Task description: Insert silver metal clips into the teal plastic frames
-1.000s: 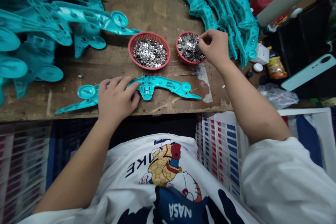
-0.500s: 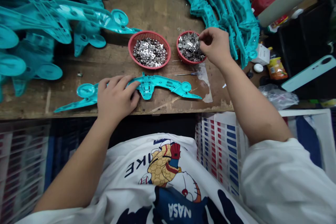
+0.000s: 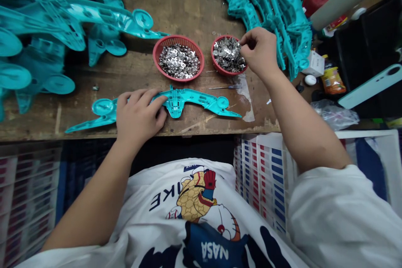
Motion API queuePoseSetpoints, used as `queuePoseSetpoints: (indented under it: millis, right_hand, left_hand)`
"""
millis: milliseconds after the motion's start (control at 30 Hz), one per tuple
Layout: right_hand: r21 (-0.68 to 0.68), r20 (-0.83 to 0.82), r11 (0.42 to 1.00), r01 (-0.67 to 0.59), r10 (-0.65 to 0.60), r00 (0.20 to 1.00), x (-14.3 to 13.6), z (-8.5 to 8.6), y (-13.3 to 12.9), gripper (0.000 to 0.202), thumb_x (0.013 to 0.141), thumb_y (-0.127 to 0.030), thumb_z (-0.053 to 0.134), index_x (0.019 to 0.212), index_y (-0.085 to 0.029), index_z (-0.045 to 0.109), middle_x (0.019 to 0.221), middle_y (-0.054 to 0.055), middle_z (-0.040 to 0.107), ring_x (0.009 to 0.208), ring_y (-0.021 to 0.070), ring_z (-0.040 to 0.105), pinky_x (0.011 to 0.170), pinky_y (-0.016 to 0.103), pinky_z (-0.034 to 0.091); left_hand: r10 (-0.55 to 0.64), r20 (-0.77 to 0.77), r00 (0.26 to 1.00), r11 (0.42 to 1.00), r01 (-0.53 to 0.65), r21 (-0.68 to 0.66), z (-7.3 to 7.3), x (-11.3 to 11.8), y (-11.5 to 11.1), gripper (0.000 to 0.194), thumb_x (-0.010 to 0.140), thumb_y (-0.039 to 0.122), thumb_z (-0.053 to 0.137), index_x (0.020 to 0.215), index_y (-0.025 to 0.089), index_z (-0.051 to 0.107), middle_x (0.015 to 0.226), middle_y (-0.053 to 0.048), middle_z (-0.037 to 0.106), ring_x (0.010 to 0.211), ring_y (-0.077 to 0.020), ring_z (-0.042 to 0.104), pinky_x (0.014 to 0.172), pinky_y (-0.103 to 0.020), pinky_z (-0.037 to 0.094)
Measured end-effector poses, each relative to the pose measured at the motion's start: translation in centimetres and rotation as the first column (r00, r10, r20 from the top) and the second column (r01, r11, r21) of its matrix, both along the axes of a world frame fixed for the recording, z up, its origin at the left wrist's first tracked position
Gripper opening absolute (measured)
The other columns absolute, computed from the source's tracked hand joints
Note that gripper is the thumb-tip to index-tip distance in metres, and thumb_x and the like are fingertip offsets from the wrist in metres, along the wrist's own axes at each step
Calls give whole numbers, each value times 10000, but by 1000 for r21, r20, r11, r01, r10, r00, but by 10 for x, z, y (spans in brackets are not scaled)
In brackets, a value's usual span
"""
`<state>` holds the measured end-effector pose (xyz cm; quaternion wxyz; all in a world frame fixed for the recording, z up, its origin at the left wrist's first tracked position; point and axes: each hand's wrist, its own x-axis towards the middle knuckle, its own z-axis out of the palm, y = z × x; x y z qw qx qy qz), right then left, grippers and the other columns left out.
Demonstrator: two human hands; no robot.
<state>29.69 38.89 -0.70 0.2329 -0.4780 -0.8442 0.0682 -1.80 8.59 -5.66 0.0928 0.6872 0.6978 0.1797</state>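
A long teal plastic part (image 3: pixel 201 99) lies along the table's front edge. My left hand (image 3: pixel 140 115) rests over its left half, fingers curled onto it and gripping it. At the right rim of the smaller red basket (image 3: pixel 223 71), my right hand (image 3: pixel 259 52) has thumb and forefinger pinched together; anything between them is too small to make out. That basket holds small metal pieces (image 3: pixel 228 53). Left of it, a larger red basket (image 3: pixel 156 60) contains shiny metal clips (image 3: pixel 179 62). A thin screwdriver (image 3: pixel 224 87) lies below the smaller basket.
Teal parts (image 3: pixel 72 16) are piled at the left, and more (image 3: pixel 279 21) stand at the back right. A white box (image 3: pixel 315 63), a yellow packet (image 3: pixel 333 80), a plastic bag (image 3: pixel 336 114) and a phone (image 3: pixel 370 87) are at the right. White crates (image 3: pixel 264 176) stand below the table edge.
My right hand has shifted very slightly up and right at the small basket's rim, its fingertips still pinched. My left hand and the teal part have stayed in place.
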Motion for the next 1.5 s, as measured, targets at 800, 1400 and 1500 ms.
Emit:
queuePoseSetpoints:
  millis: [800, 1400, 1500]
  right_hand:
    - [58, 29, 998, 35, -36, 999, 3, -9, 11, 252, 1017, -269, 552, 1025, -321, 798, 1120, 100, 851, 1123, 372, 792, 1054, 566, 661]
    - [-77, -3, 997, -27, 27, 1000, 0, -1, 1, 159, 946, -281, 711, 1013, -309, 852, 1041, 79, 861, 1002, 352, 783, 989, 520, 644]
    - [-97, 22, 995, -18, 20, 1000, -1, 0, -1, 191, 948, -214, 699, 1006, -314, 851, 1038, 71, 852, 1008, 341, 781, 968, 490, 626]
  left_hand:
    - [0, -26, 1000, 1000, 0, -6, 0, 0, 0, 412, 1141, 349, 514, 1421, 265, 805, 1631, -77, 757, 1556, -409, 669, 1243, -796, 486]
    - [5, 135, 991, 995, -18, 98, -8, 0, 4, 376, 991, 338, 711, 1342, 352, 847, 1574, -81, 797, 1495, -501, 693, 1224, -892, 431]
    - [-7, 152, 988, 992, -13, 126, -13, 0, 3, 380, 1008, 360, 690, 1358, 378, 839, 1573, -50, 795, 1483, -490, 688, 1215, -900, 418]
